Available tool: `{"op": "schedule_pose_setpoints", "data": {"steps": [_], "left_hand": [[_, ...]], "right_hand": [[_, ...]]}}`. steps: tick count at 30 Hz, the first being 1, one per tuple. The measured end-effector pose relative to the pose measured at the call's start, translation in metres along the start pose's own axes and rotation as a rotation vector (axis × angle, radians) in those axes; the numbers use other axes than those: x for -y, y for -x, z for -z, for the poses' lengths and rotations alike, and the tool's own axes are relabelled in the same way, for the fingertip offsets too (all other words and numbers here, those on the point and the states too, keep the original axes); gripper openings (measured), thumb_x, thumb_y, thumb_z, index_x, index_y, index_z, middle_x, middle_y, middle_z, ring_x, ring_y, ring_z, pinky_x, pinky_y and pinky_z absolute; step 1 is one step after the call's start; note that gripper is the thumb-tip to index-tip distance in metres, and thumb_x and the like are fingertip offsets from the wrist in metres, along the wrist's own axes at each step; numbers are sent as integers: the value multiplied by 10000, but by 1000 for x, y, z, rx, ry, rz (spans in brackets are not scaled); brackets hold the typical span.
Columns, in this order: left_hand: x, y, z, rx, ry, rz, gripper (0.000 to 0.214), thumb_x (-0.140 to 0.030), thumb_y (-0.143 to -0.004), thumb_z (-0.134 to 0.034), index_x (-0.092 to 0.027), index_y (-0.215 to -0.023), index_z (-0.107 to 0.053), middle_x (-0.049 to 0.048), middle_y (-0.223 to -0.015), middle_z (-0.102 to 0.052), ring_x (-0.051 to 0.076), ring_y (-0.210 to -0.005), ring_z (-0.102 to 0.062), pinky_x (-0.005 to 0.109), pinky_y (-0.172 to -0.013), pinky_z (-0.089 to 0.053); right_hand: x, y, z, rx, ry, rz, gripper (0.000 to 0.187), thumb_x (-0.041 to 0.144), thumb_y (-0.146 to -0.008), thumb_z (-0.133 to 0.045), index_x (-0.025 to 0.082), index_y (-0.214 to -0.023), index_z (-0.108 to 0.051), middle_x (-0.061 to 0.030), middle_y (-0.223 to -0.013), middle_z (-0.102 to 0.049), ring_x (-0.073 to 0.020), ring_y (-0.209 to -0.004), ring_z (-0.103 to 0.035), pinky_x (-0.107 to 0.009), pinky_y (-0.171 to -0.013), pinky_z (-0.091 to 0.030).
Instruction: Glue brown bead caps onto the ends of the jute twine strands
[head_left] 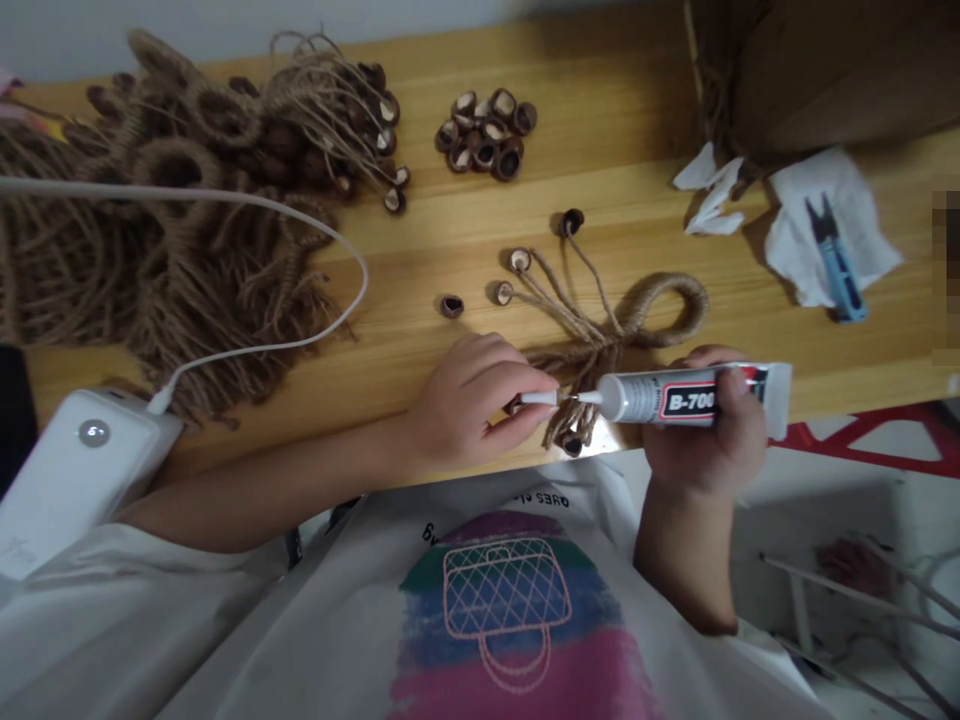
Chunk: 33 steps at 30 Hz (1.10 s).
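Observation:
My right hand is wrapped round a glue tube marked "B-700", its thin nozzle pointing left. Between the thumb and finger of my left hand is a small white cap, in line with the nozzle tip and very close to it; I cannot tell whether they touch. Just beyond both hands lies a rope ring with several cords spreading left. Some cords end in brown nut shell halves, such as one shell. A loose shell rests beyond my left hand.
A heap of rope rings and cords fills the left of the table, crossed by a white cable from a power bank. Several shells are piled at the back. Blue snips lie on white tissue at right.

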<state>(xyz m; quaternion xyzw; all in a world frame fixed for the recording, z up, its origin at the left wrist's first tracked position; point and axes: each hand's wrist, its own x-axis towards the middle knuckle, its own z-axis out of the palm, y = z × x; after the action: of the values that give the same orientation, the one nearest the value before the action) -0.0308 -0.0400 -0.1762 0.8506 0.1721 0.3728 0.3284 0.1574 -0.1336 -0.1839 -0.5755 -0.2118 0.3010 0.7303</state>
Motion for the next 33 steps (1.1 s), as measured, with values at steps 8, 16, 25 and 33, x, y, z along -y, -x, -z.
{"op": "schedule_pose_setpoints", "data": {"steps": [8, 16, 25, 33], "left_hand": [[0, 1, -1, -19, 18, -1, 90, -184, -845, -622, -177, -918, -570, 23, -802, -654, 123, -706, -584, 269, -667, -469], [1, 1, -1, -16, 22, -3, 92, -183, -844, -622, -176, -921, -572, 29, -792, -656, 127, -704, -589, 273, -655, -475], [0, 0, 0, 6, 8, 10, 63, -201, -861, -604, -185, -913, -572, 13, -791, -651, 118, -702, -582, 263, -658, -467], [1, 1, -1, -4, 15, 8, 84, -198, -858, -611, -184, -929, -569, 16, -813, -657, 119, -715, -589, 269, -678, -469]], "right_hand": [[0, 0, 0, -17, 20, -6, 250, 429, -691, -677, 183, -684, -633, -2, -632, -482, -115, -504, -413, -260, -443, -295], [1, 0, -2, -44, 28, -21, 261, 442, -657, -683, 187, -662, -627, 1, -610, -469, -115, -482, -389, -262, -430, -274], [0, 0, -4, -56, -6, -19, 247, 395, -667, -678, 154, -672, -623, 21, -610, -473, -89, -496, -431, -205, -450, -329], [1, 1, -5, -81, 7, -14, 239, 391, -665, -673, 157, -660, -623, 10, -628, -499, -99, -513, -439, -219, -460, -329]]}}
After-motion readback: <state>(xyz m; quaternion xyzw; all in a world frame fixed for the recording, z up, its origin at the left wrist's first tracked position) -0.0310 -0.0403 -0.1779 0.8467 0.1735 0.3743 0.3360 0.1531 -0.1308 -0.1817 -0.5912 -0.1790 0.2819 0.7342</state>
